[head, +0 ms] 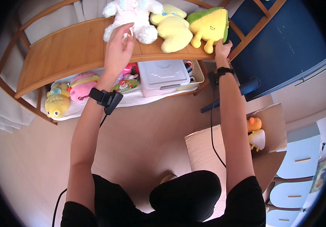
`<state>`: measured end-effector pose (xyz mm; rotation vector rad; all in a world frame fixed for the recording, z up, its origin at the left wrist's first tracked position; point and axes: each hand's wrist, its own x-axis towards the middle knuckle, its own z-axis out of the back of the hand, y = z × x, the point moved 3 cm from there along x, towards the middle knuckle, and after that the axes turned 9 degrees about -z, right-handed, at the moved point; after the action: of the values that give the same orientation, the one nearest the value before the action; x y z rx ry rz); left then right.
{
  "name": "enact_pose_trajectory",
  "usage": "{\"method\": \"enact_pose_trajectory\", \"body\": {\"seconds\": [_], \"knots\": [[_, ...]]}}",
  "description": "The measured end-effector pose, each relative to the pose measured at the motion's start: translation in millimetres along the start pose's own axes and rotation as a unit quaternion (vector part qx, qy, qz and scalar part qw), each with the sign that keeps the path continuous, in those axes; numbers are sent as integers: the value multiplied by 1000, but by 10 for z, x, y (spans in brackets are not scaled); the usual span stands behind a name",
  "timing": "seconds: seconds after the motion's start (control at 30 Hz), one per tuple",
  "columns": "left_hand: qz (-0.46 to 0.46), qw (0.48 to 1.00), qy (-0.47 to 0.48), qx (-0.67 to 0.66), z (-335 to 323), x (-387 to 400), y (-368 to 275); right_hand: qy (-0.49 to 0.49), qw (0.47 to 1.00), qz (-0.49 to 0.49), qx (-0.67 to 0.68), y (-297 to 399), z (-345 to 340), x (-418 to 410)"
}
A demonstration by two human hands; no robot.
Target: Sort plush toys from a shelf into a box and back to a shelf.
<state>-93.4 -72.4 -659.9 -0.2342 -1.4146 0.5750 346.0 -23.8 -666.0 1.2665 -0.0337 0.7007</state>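
My left hand point(119, 46) is in front of a fluffy white plush toy point(128, 17), fingers apart; a small pale loop or tag shows by the fingertips. My right hand point(223, 49) grips the lower right side of a yellow plush toy with green edges and a smiling face point(209, 27); some fingers are hidden. Between these two toys leans a pale yellow plush toy with blue eyes point(174, 28). All three sit in a row on the upper board of a wooden rack point(69, 45).
The lower shelf holds a yellow plush point(57, 99), a pink plush point(82, 85) and a lidded plastic box point(164, 76). An open cardboard box point(204, 142) with small plush toys point(257, 139) stands on the floor at right. Black cables point(212, 127) hang from both wrist devices.
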Motion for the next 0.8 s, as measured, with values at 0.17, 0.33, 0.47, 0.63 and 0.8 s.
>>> {"method": "enact_pose_trajectory", "body": {"seconds": [0.17, 0.33, 0.47, 0.63, 0.8], "knots": [[-28, 996, -34, 79, -99, -53, 4, -152, 952, 265, -31, 207, 100, -471], [-21, 993, -49, 102, -149, -50, -13, -40, 902, 424, -77, 335, 111, -546], [-10, 995, -30, 91, -164, -69, 35, 17, 900, 422, -110, 293, -3, -476], [19, 998, -26, 54, -184, -112, 116, 68, 924, 320, -197, 262, -55, -459], [2, 1000, -4, 17, -215, -124, 133, 155, 951, 222, -146, 472, 204, -645]]}}
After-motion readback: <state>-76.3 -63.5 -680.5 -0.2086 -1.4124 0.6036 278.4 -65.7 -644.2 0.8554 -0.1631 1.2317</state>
